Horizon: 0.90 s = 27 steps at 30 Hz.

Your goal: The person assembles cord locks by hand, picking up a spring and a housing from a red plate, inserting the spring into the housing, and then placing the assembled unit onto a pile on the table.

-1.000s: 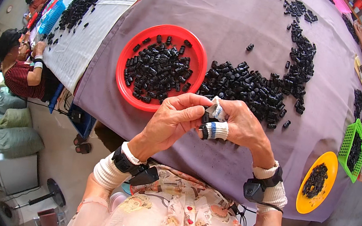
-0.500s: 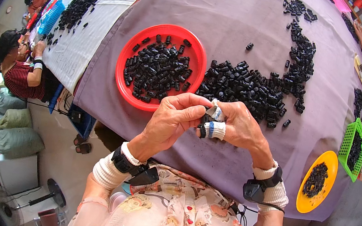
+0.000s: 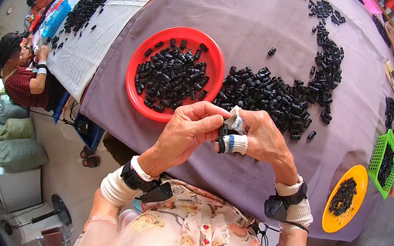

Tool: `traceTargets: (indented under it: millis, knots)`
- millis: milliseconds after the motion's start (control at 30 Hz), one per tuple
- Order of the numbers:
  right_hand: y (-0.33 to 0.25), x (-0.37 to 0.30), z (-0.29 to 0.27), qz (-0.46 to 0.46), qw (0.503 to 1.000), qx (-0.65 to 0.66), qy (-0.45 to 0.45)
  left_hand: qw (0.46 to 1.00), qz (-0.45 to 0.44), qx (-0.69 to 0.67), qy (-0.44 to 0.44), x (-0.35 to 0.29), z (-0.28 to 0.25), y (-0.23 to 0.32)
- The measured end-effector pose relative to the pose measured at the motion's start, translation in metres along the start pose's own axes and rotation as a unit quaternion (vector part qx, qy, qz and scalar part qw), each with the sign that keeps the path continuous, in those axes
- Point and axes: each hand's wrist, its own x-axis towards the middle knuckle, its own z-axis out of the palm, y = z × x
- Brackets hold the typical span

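My left hand and my right hand meet at the table's near side, in front of the red tray. Between their fingertips is a small black cylindrical part, mostly hidden. My left thumb and forefinger pinch one side of it. White cloth sleeves with blue stripes cover the thumb and forefinger of my right hand, which close on its other side. The round red tray holds many similar black parts. Just beyond my right hand lies a heap of black parts on the cloth.
A grey-purple cloth covers the table. At right stand a yellow plate with small black pieces and a green basket. A person in a striped top works at the left table; others sit along the right edge.
My hands stay almost in place. The right fingers have shifted slightly, and more of the black part shows between the fingertips.
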Motion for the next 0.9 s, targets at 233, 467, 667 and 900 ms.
traceTargets:
  millis: [233,467,667,900]
  knots:
    - [-0.0009,0.0018,-0.0008,-0.001,1.000,-0.023,-0.006,1.000,0.006,0.020,0.011,-0.0013,-0.0017,0.0007]
    - [-0.0018,0.0014,0.0015,-0.002,1.000,-0.016,-0.002,1.000,0.004,0.008,0.005,-0.0009,-0.0024,0.0010]
    - [-0.0046,-0.0005,0.0008,0.003,1.000,-0.003,0.000,1.000,-0.005,0.005,0.011,-0.0001,-0.0013,0.0005]
    - [-0.0051,-0.0015,-0.0004,0.005,1.000,-0.013,-0.021,0.999,-0.017,0.020,0.028,0.0000,-0.0001,0.0010]
